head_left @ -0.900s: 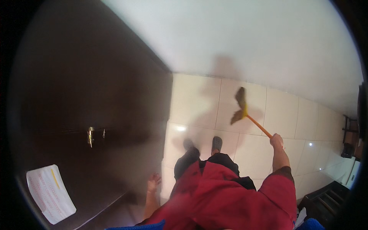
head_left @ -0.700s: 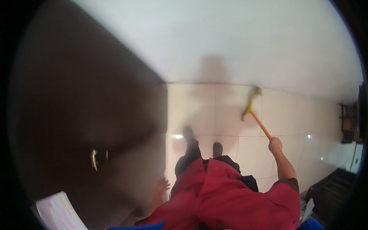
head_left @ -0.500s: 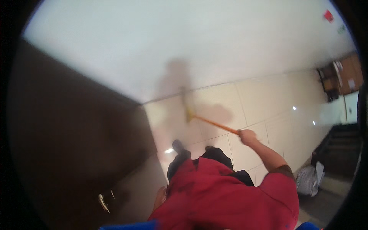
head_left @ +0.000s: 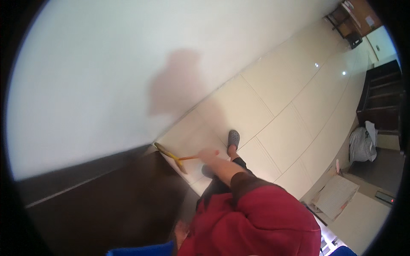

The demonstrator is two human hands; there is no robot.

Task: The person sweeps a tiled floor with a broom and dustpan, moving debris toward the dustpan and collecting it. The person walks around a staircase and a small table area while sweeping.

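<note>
i see the right hand (head_left: pixel 208 156) mid-frame, motion-blurred, fingers wrapped round the orange handle of the broom (head_left: pixel 180 162); its yellow head sits left of centre, beside the dark panel (head_left: pixel 111 209). left hand (head_left: pixel 181 230), lower centre, part-hidden by the red garment (head_left: pixel 256 213); finger state cannot be told. left shoe (head_left: pixel 207 171) mostly covered.

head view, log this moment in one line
right hand: gripping broom handle | broom head: near white wall and dark panel | left hand: beside red garment, grip unclear
</note>
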